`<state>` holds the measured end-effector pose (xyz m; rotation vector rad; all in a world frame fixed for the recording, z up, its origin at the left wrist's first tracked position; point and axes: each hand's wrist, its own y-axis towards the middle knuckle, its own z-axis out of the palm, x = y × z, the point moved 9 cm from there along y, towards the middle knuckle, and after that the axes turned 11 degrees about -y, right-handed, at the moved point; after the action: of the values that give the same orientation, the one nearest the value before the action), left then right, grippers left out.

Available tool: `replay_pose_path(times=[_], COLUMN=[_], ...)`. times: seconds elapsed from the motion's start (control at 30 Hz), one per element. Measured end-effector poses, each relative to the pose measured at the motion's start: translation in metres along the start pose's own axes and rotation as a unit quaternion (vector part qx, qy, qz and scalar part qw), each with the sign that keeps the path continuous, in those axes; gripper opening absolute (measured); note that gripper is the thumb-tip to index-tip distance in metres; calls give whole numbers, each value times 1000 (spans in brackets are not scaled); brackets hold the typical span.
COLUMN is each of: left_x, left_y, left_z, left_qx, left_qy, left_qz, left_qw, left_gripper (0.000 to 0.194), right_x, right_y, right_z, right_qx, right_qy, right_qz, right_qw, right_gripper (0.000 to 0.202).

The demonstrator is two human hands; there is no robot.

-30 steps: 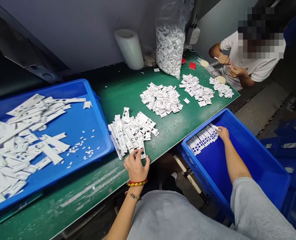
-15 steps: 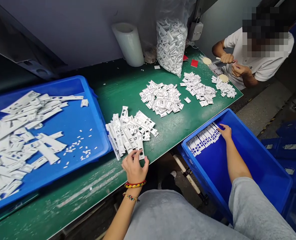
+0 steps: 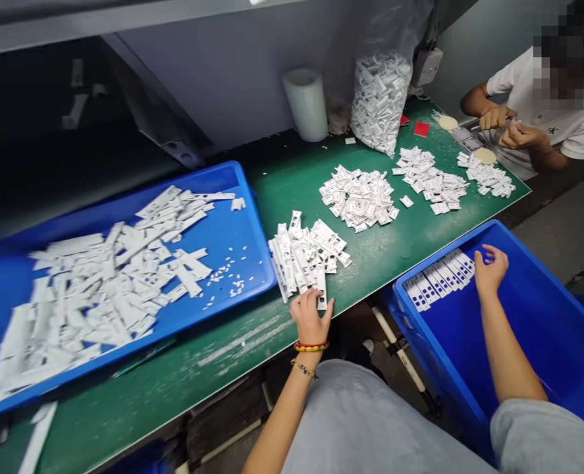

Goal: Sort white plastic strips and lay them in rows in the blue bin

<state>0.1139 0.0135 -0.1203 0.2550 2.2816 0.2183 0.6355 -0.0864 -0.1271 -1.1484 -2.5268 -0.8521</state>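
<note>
My left hand (image 3: pixel 311 317) is at the near edge of a pile of long white punched strips (image 3: pixel 299 260) on the green table (image 3: pixel 252 342). Its fingers are apart and touch the lowest strip (image 3: pixel 322 286); no firm grip shows. Over the blue bin (image 3: pixel 523 322) on the right, my right hand (image 3: pixel 490 268) has its fingers curved and apart, with nothing between them. Just left of it, a row of white strips (image 3: pixel 438 280) lies side by side along the bin's far-left wall.
A blue tray (image 3: pixel 266 263) on the left holds many white strips and small chips. Heaps of short white pieces (image 3: pixel 359 199), a full clear bag (image 3: pixel 381 102) and a white roll (image 3: pixel 305 105) stand farther back. A person's hands (image 3: pixel 511 125) work at the far right.
The view has turned left, so more of the tray shows. My right hand has come off the end of the row of strips and its fingers have opened. My left hand stays at the pile.
</note>
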Motion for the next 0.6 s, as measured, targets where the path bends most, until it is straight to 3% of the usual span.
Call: replay_pose_path(times=[0.07,0.13,0.23,0.3,0.37,0.43,0.6], left_x=[3,4,-1,-12,-27,-42,-76], left_y=[3,6,8,8,6,4,5], left_z=[-1,-3,-7,-9,-9,-5,17], left_qx=[-7,-15,-33,-27,-2,46,187], left_qy=[-16,-41,-99,-126,-126,-111,-119], left_qz=[-19,-33,-34,-2,60,119,201], left_qw=[1000,999,994,992,990,986,954], left_gripper=[8,5,8,11,11,16,40], right_x=[62,139,249,295,314,312,281], right_y=[-24,-61,-143,-193,-223,-232,-213], right_z=[-19,-21,3,22,38,51,54], right_qx=[27,128,352,446,481,473,426], right_qy=[86,185,304,355,395,423,471], right_qz=[-19,-57,-104,-104,-72,-15,113], right_qw=[996,973,879,815,779,772,764], right_gripper=[33,27,21,25,29,28,24])
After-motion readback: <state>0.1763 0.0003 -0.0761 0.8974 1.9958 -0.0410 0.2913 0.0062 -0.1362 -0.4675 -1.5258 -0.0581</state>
